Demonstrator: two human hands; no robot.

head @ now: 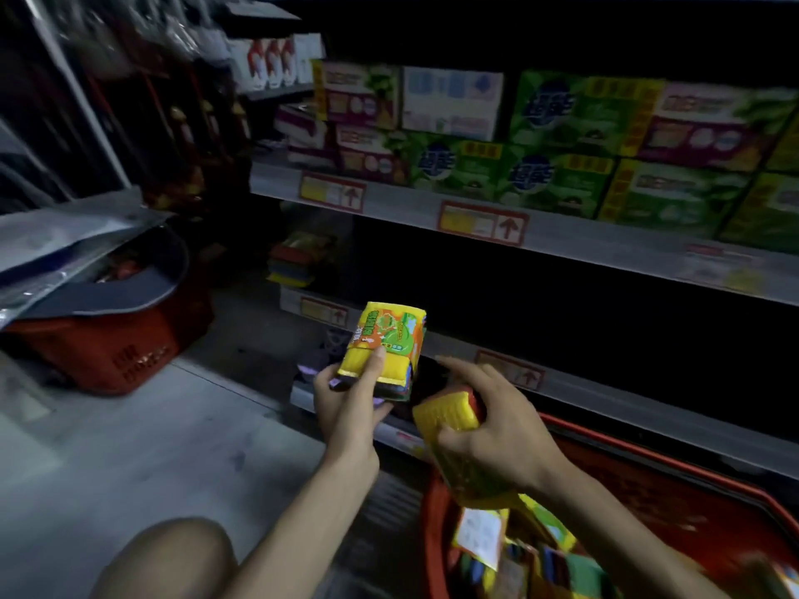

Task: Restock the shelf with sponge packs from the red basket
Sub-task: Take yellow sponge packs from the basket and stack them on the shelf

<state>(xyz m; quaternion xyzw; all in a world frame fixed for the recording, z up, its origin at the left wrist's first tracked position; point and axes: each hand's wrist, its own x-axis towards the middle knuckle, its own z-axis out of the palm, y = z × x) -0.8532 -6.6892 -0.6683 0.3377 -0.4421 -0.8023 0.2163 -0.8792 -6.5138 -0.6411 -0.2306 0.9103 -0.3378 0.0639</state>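
My left hand (346,404) grips a yellow and orange sponge pack (385,339), held upright in front of the dark lower shelf (605,395). My right hand (488,425) grips a second yellow sponge pack (449,419) just above the red basket (648,464) at the lower right. Several more sponge packs (519,551) lie inside that basket. A small stack of sponge packs (298,261) sits far back on the left of the middle shelf.
Green and purple boxes (562,140) fill the upper shelf. A second red basket (108,348) with a dark lid and silvery bags stands on the floor at the left. My knee (173,559) shows at the bottom. Grey floor lies between.
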